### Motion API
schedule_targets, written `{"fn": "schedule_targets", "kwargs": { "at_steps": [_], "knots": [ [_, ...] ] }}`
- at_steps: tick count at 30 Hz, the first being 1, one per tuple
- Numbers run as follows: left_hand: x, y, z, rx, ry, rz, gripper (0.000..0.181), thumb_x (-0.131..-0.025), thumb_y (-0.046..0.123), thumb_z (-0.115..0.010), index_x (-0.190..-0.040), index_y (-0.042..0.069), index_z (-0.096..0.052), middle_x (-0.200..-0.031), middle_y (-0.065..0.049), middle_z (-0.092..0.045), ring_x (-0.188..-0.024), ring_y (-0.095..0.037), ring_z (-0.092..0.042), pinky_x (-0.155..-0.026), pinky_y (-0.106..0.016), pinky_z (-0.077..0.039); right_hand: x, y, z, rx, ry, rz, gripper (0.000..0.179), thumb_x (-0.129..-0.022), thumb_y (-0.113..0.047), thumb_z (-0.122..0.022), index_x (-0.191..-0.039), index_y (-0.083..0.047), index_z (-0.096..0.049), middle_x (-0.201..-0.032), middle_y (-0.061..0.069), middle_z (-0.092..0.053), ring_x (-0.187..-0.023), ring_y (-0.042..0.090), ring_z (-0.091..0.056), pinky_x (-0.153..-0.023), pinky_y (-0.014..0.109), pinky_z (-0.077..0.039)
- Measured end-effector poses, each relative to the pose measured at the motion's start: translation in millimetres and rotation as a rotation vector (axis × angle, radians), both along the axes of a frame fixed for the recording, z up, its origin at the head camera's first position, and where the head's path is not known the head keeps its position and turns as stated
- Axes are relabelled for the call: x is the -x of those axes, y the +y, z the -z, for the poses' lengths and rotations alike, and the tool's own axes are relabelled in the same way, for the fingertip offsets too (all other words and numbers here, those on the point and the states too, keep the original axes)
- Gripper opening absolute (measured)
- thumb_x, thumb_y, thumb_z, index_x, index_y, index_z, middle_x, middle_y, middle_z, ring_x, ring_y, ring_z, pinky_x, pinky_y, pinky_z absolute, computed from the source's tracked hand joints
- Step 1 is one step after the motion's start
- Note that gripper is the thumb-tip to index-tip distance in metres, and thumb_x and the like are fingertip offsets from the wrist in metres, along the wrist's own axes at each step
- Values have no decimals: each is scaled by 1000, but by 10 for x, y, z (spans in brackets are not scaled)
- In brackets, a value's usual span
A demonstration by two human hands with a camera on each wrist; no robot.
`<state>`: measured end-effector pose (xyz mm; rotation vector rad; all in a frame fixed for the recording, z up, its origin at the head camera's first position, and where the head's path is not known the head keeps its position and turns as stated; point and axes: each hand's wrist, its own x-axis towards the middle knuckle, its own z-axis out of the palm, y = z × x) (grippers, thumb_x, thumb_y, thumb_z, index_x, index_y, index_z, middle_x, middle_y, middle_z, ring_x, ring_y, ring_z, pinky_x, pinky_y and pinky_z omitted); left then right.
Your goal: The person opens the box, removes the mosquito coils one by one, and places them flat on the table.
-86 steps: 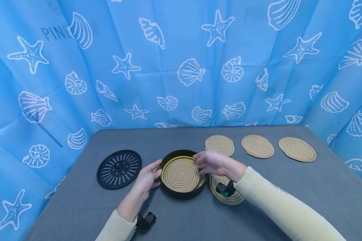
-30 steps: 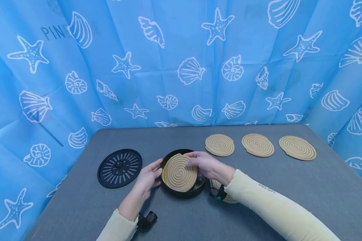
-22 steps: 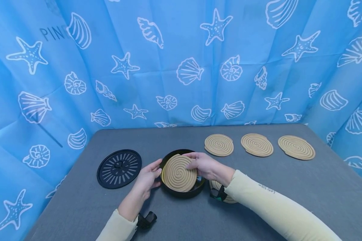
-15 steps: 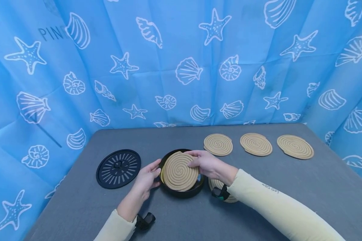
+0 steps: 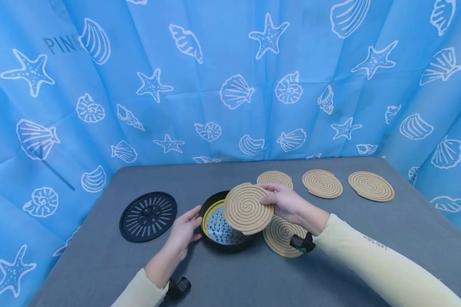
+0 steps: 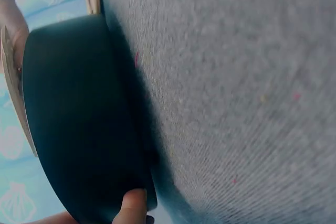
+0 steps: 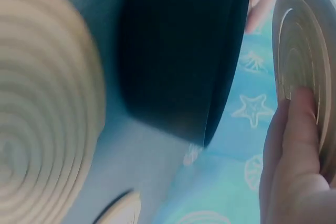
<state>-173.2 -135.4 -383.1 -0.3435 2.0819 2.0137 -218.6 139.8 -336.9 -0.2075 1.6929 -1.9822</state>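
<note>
In the head view my right hand (image 5: 290,207) pinches a tan mosquito coil (image 5: 247,209) at its right edge, thumb on top. The coil is tilted and held above the right side of a round black mosquito coil holder (image 5: 226,248), overlapping it. In the right wrist view, straight fingers (image 7: 302,145) lie along the underside of the coil (image 7: 296,51). My left hand (image 5: 182,234) grips the holder's left side, thumb near the rim; the left wrist view shows a fingertip low on its dark wall (image 6: 79,114). A perforated metal plate (image 5: 220,228) with a yellow rim shows inside.
The slotted black lid (image 5: 150,217) lies left of the holder. Another coil (image 5: 282,243) rests right of it, partly under my right wrist. Further coils lie behind: one (image 5: 274,177) partly hidden, then one (image 5: 322,184) and one (image 5: 371,186) rightward. A shell-patterned blue curtain (image 5: 234,106) hangs behind the table.
The right hand has taken hold of the coil in the holder and lifted it out toward the right, uncovering the perforated plate. The left hand has stayed on the holder's side.
</note>
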Motion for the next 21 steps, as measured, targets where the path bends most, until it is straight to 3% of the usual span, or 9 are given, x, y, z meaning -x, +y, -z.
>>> {"fn": "schedule_targets", "kwargs": {
  "at_steps": [5, 13, 21],
  "knots": [
    [-38, -2, -32, -3, 16, 19, 48, -100, 2, -44, -148, 1, -36, -152, -21, -34, -135, -36, -39, -91, -46, -49, -44, 213, -71, -33, 31, 33, 60, -94, 10, -42, -149, 11, -17, -138, 34, -41, -97, 17, -67, -85, 31, -54],
    [-44, -13, -41, 7, 31, 27, 47, -100, 1, -46, -146, -1, -39, -150, -22, -36, -134, -37, -40, -88, -45, -51, -78, 603, -86, -53, 87, 16, 63, -95, 7, -44, -149, 12, -11, -113, 8, -62, -93, 14, -68, -82, 28, -54],
    [-21, -15, -48, 33, 23, 33, 45, -99, 0, -47, -143, 0, -43, -148, -22, -39, -132, -37, -43, -86, -43, -53, -67, 1052, -60, -20, 89, 1, 65, -94, 9, -46, -149, 12, -12, -110, 6, -66, -96, 19, -69, -83, 30, -55]
  ]
}}
